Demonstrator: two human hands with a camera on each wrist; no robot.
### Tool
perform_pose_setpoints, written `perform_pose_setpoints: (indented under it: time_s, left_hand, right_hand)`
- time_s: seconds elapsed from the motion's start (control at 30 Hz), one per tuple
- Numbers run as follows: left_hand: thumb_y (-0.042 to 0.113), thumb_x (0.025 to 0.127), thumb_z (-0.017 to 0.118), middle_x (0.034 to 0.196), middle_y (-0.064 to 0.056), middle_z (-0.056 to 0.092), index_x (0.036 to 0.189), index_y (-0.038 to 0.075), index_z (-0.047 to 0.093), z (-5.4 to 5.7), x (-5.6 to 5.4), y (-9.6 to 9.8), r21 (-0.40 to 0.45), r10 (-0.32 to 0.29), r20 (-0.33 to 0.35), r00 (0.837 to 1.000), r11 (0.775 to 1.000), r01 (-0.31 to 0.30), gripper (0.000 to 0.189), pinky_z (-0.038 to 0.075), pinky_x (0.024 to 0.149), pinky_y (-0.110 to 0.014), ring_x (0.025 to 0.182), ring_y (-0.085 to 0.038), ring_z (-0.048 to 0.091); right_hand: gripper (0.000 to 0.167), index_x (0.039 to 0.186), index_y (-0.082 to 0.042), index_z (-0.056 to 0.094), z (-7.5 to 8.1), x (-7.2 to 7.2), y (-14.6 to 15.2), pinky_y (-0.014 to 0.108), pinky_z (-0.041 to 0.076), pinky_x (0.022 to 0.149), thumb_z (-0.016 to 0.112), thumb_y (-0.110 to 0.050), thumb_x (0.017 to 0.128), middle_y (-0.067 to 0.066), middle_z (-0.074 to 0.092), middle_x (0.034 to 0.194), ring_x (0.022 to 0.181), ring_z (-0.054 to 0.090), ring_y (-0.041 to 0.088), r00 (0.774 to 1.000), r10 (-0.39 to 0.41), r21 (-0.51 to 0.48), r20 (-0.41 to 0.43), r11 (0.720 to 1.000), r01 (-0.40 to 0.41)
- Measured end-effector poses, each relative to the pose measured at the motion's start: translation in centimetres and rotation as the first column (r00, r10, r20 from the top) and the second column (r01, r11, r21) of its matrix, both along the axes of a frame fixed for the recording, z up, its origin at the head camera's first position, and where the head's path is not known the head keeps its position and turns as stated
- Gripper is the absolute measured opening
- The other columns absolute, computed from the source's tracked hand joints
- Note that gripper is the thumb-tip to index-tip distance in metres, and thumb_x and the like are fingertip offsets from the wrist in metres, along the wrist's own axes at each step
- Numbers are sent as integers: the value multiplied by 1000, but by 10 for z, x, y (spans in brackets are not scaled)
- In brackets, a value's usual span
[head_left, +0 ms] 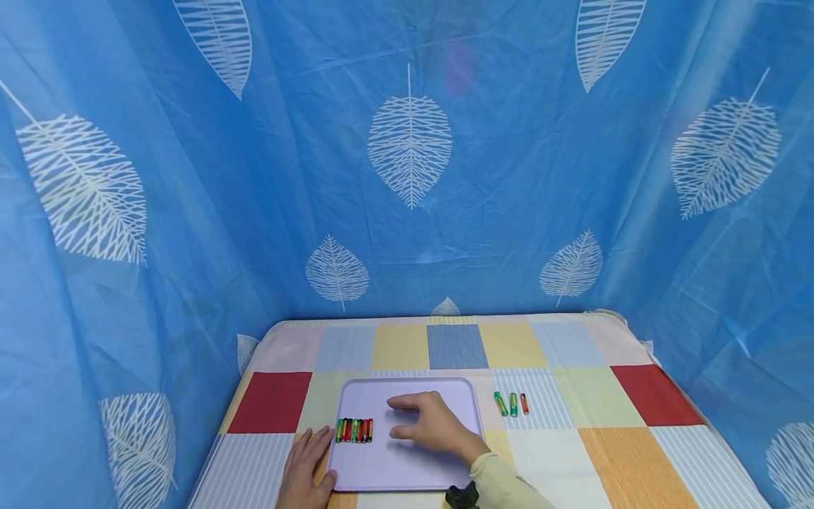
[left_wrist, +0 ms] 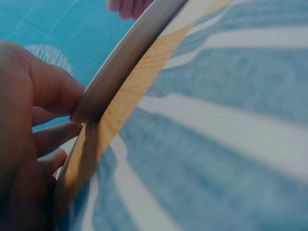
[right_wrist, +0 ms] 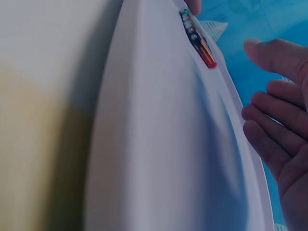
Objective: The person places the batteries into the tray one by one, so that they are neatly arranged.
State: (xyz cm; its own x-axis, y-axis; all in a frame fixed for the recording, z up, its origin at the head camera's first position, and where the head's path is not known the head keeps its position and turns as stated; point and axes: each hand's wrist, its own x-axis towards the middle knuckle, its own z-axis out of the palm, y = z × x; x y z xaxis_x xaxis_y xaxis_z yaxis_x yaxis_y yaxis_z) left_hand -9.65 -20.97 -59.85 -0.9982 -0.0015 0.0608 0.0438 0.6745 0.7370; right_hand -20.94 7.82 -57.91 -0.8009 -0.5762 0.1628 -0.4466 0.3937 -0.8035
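Observation:
A pale lilac tray (head_left: pixel 413 470) lies on the table, with a row of several small green, red and black batteries (head_left: pixel 354 430) side by side near its left edge. The batteries (right_wrist: pixel 197 38) also show at the far end of the tray in the right wrist view. My left hand (head_left: pixel 308 468) rests along the tray's left side, its thumb and fingertips at the rim (left_wrist: pixel 120 62). Over the middle of the tray hovers my right hand (head_left: pixel 432 424), thumb and fingers apart, with nothing between them.
On the table right of the tray lie two green batteries (head_left: pixel 513 404) and a red one (head_left: pixel 524 404). A patchwork cloth (head_left: pixel 629 466) covers the table. Blue curtains (head_left: pixel 483 177) with white leaves hang behind it and on both sides. A small black object (head_left: pixel 462 495) sits by the right sleeve.

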Motion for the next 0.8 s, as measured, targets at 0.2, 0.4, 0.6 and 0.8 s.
perform_pose_setpoints:
  time_s: [0.2,0.4,0.6,0.8]
  left_hand:
    - [5,79,74,158,-27,59,150,-1,63,-1,0,0,4,-3,-15,1000,1000,3,72,16,129,-78,155,-58,33]
    - [5,79,74,157,-26,60,150,-1,63,-1,0,0,-9,2,-23,1000,1000,-2,72,18,128,-78,155,-58,34]
    - [4,80,75,159,-25,58,152,0,62,1,-2,0,-20,8,16,1000,1000,-7,73,17,129,-78,156,-57,32]
    - [4,80,75,159,-26,58,152,0,62,2,-2,1,-10,7,29,1000,1000,-7,74,15,129,-78,157,-58,31]
  right_hand:
    - [54,138,-10,76,1,1,23,31,61,110,90,-33,91,2,78,137,126,74,14,1000,16,-19,23,1000,-15]
    - [54,137,-8,77,1,2,45,35,61,111,91,-30,90,4,79,135,126,75,19,999,15,-42,30,999,-14]
    - [54,136,-6,76,2,3,67,37,61,111,92,-26,89,6,79,135,127,76,24,998,14,-67,54,998,-10]
    - [53,136,-4,76,2,5,89,36,61,110,92,-21,89,11,79,134,126,76,28,998,7,-86,61,996,-2]
